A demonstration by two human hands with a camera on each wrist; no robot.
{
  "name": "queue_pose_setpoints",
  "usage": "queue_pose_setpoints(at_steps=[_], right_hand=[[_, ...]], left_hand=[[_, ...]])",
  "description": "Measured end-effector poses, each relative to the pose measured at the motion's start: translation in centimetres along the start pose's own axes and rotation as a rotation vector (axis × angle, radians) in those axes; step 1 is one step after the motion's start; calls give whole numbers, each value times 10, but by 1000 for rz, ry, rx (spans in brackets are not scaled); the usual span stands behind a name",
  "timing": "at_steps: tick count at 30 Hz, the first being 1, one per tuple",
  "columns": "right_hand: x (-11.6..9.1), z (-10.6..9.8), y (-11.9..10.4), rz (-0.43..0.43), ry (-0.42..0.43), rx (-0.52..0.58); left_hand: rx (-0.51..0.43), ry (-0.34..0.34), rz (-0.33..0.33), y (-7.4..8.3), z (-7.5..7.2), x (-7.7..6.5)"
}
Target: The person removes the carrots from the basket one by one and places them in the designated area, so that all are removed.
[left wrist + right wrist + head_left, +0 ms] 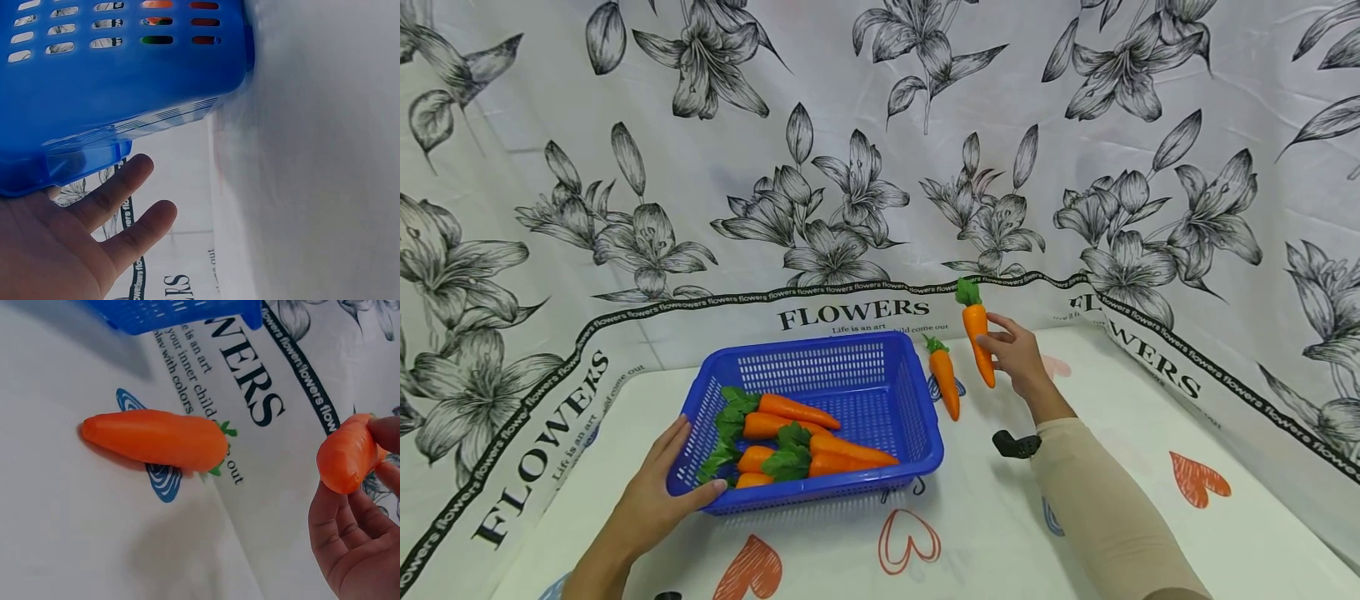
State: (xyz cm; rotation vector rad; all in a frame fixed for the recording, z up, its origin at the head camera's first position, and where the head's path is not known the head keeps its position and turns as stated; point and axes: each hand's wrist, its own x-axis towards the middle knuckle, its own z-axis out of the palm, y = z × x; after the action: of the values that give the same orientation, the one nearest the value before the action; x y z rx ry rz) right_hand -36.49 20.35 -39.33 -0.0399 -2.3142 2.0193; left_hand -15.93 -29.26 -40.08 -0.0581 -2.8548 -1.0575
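Note:
My right hand (1009,354) pinches an orange carrot (977,337) between thumb and fingers. The carrot is held up above the table, its green leafy top upward. In the right wrist view its rounded orange body (347,459) points at the camera. A second carrot (945,382) lies on the table between that hand and the blue plastic basket (928,433). At the basket's front left corner, my left hand (651,492) rests with its thumb over the rim and its fingers along the outside. Two of its fingers (119,187) look straight and spread in the left wrist view.
Several carrots (793,408) lie in the left and front part of the basket, leaves mostly leftward. A white cloth (985,533) with printed hearts covers the table. Behind and beside it hangs a flower-printed curtain (850,83). A black wrist-camera piece (1017,444) sits at the right sleeve.

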Motion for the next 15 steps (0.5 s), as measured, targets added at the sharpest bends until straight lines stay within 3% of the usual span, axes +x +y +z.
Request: queue_pose_setpoints(at_steps=[15], right_hand=[[10, -7, 31, 110, -34, -47]], left_hand=[[-5, -2, 0, 2, 0, 0]])
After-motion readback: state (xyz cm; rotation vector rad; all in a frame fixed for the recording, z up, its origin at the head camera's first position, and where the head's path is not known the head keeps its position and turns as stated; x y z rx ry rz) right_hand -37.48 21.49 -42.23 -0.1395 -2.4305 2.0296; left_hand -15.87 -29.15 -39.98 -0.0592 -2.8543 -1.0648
